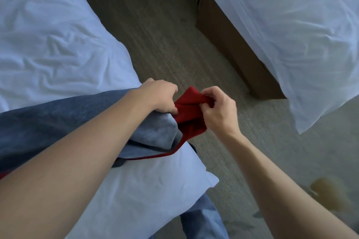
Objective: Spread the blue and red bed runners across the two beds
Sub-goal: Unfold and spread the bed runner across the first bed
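Over the left bed (58,35), my left hand (159,97) grips the blue runner (38,128); my right hand (217,108) pinches the red runner (190,114). Next, I'd judge, separate them.

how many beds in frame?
2. One bed at left, with the blue runner lying on it by the left hand. The second bed is at upper right, across the carpet. Both are cut off by the frame edges.
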Action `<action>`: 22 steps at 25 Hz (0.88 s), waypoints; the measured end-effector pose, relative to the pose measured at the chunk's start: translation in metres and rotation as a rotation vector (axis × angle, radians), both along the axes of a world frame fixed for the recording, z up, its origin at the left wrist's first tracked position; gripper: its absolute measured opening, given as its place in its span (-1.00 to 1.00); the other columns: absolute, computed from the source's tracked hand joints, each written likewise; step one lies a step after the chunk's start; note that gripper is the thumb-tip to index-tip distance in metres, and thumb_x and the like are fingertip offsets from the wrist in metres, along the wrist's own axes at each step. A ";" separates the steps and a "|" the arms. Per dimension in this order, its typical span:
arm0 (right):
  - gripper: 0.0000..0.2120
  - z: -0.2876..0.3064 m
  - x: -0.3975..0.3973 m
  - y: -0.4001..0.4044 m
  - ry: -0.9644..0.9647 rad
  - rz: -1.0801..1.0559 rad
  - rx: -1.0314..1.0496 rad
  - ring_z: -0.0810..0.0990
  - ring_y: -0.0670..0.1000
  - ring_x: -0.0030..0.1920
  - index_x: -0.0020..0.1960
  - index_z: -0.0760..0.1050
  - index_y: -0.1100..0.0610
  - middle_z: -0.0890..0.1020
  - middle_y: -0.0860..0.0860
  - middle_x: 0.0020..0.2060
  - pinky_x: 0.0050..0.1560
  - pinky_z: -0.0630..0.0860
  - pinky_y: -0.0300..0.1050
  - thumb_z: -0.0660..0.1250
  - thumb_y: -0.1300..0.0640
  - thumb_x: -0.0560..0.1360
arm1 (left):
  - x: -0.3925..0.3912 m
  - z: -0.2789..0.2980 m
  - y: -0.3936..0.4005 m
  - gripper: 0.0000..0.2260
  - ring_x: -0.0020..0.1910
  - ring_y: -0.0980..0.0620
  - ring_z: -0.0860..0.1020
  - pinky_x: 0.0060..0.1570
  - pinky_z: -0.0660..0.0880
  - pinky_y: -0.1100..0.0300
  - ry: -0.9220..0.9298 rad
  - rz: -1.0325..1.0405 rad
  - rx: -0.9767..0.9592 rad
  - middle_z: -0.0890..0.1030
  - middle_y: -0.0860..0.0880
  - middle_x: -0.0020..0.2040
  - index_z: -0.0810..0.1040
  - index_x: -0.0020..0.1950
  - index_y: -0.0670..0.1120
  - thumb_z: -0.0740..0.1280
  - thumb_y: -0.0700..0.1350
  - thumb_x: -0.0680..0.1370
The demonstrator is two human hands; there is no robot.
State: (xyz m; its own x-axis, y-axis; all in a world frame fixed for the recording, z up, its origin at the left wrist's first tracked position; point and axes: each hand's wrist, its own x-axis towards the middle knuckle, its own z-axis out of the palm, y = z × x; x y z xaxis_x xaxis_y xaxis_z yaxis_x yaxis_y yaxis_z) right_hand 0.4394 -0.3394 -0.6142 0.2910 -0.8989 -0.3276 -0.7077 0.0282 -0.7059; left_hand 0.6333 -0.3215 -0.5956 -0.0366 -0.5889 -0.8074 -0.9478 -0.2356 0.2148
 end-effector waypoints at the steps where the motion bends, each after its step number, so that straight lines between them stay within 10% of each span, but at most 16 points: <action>1: -0.66 0.004 -0.013 -0.003 -0.002 -0.066 -0.052 0.59 -0.14 -0.07 -0.02 0.53 -0.10 0.63 -0.21 -0.14 -0.06 0.58 -0.09 0.33 0.31 0.37 | -0.002 -0.003 -0.004 -0.46 0.19 -0.01 0.56 0.26 0.41 0.00 0.055 0.056 0.036 0.63 0.06 0.17 0.49 0.33 0.09 0.42 0.22 0.40; 4: -0.69 0.006 -0.038 -0.008 0.047 -0.134 0.099 0.61 -0.13 0.01 0.10 0.53 -0.08 0.64 -0.17 -0.03 0.04 0.61 -0.02 0.38 0.21 0.42 | -0.010 -0.004 -0.008 -0.93 -0.01 0.01 0.60 -0.04 0.40 0.16 0.015 0.039 -0.158 0.67 0.09 -0.06 0.60 -0.11 0.13 0.41 0.06 0.44; 8: -0.69 -0.001 -0.018 -0.020 -0.022 -0.297 0.533 0.70 0.01 -0.03 0.10 0.61 0.02 0.71 -0.04 -0.06 0.03 0.66 0.05 0.46 -0.06 0.41 | -0.028 -0.006 0.004 -0.94 -0.10 0.01 0.54 0.01 0.31 0.12 -0.124 -0.120 -0.682 0.60 0.05 -0.13 0.49 -0.10 0.07 0.27 -0.03 0.56; 15: -0.79 0.004 -0.030 -0.028 -0.143 -0.380 0.305 0.64 -0.13 -0.24 -0.18 0.63 -0.01 0.68 -0.12 -0.30 -0.25 0.57 -0.17 0.40 0.30 0.44 | -0.016 -0.011 -0.007 -0.81 0.08 0.00 0.58 0.17 0.34 0.06 -0.020 0.030 -0.183 0.66 0.06 -0.01 0.62 0.07 0.13 0.35 0.09 0.49; 20: -0.87 0.009 -0.056 -0.038 -0.103 -0.327 0.343 0.66 -0.17 -0.25 -0.13 0.65 -0.06 0.69 -0.13 -0.29 -0.34 0.52 -0.33 0.44 0.18 0.42 | -0.055 0.000 -0.036 -0.90 -0.06 -0.08 0.54 0.00 0.33 0.05 -0.174 0.023 -0.854 0.58 -0.03 -0.10 0.57 -0.08 -0.02 0.27 -0.09 0.50; 22: -0.93 0.008 -0.050 -0.044 -0.105 -0.284 0.340 0.62 -0.19 -0.30 -0.16 0.67 -0.03 0.67 -0.13 -0.34 -0.35 0.52 -0.29 0.43 0.12 0.44 | -0.056 -0.001 -0.036 -0.92 -0.02 -0.06 0.50 0.04 0.33 0.05 -0.096 -0.010 -0.844 0.52 -0.02 -0.07 0.51 -0.06 -0.02 0.30 -0.08 0.47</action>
